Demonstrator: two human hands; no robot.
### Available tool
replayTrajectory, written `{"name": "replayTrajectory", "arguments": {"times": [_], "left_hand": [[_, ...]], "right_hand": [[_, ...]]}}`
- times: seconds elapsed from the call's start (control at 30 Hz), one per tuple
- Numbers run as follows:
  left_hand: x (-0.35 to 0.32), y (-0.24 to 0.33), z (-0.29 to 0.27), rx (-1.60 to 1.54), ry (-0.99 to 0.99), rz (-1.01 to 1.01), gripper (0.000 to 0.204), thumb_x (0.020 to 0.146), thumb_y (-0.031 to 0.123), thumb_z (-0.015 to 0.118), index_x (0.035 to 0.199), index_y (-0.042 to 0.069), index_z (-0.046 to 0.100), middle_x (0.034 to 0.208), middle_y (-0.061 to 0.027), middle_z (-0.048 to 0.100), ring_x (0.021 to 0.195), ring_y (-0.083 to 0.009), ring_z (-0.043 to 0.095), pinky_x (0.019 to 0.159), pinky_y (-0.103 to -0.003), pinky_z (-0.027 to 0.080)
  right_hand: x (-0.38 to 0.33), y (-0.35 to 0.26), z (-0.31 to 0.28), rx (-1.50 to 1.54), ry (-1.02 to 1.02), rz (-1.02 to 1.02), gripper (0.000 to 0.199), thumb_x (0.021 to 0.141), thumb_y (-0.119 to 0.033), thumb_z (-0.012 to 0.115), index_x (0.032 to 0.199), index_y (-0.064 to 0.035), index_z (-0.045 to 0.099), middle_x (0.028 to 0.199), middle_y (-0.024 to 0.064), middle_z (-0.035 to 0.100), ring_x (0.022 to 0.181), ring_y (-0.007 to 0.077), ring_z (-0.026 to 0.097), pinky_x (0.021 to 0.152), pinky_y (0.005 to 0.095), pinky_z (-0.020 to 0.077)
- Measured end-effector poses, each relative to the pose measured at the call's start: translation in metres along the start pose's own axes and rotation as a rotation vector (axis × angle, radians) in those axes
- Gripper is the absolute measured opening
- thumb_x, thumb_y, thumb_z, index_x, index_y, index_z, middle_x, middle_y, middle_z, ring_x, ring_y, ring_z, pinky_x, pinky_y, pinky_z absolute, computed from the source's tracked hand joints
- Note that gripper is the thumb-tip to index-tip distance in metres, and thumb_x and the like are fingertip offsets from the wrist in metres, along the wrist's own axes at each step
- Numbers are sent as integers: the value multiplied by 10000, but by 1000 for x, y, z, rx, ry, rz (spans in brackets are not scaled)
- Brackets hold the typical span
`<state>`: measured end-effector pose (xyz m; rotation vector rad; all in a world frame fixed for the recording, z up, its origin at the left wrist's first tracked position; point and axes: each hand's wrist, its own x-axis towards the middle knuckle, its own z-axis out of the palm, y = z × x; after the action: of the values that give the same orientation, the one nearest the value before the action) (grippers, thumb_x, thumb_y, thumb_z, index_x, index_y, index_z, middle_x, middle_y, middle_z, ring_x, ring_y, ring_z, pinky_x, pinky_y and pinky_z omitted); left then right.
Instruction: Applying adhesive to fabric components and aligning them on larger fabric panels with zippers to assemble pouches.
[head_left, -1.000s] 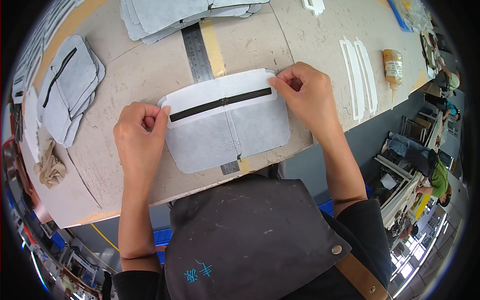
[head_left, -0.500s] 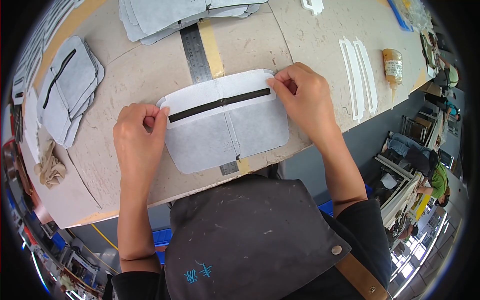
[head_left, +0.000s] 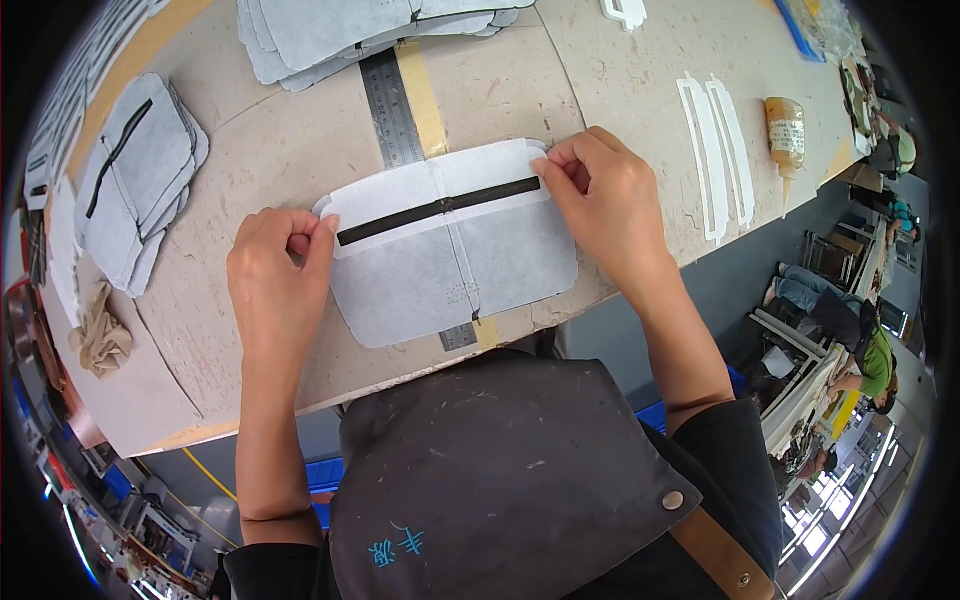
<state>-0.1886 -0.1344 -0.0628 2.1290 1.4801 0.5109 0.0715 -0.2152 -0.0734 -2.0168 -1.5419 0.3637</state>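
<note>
Between both hands (head_left: 280, 270) (head_left: 605, 195), grey zippered panel (head_left: 450, 245)

Bottle: a small squeeze bottle (head_left: 786, 128) of amber liquid lies on its side near the table's right edge, nozzle toward the edge, just right of two white strips
Label: a pale wrap-around label (head_left: 787, 133) covers the bottle's middle; print too small to make out
Packets: clear plastic bags (head_left: 828, 22) sit piled at the far right corner, beside a blue tray edge
Signs, screens: none in view
</note>
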Motion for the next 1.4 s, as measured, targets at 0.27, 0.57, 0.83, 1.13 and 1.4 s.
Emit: {"name": "replayTrajectory", "arguments": {"times": [0.27,0.57,0.83,1.13,1.4], "left_hand": [[-1,-1,2,-4,13,-1,141,796,79,752,755,-8,648,711,-103,607,628,-198,573,584,-326,464],[-1,1,1,-5,23,20,143,797,69,749,756,-13,639,706,-108,602,624,-207,571,580,-330,461],[0,-1,2,-9,14,17,142,793,68,751,752,-8,639,700,-99,597,633,-205,564,581,-333,453],[-9,-6,7,-44,78,21,148,809,71,759,864,9,636,729,-64,616,609,-133,542,569,-263,451],[-27,-23,1,51,178,438,221,744,-27,747,955,19,700,985,-60,685,792,-198,539,667,-297,478]], "right_hand": [[-2,-11,-6,3,27,103,138,784,-46,733,874,-4,637,869,123,607,612,228,622,561,345,509],[-26,14,-13,-66,-24,-392,318,736,140,629,1030,25,669,1106,93,641,769,250,609,683,312,528],[-31,15,-13,-218,-57,-499,413,643,139,630,1049,69,657,1159,108,619,863,263,596,699,330,532],[-32,15,-15,-401,-73,-613,395,678,4,607,1061,96,629,1242,134,585,924,247,588,738,333,529],[-32,14,-15,-419,-85,-606,347,715,39,630,1057,102,633,1244,139,588,931,246,594,740,335,535]]}}
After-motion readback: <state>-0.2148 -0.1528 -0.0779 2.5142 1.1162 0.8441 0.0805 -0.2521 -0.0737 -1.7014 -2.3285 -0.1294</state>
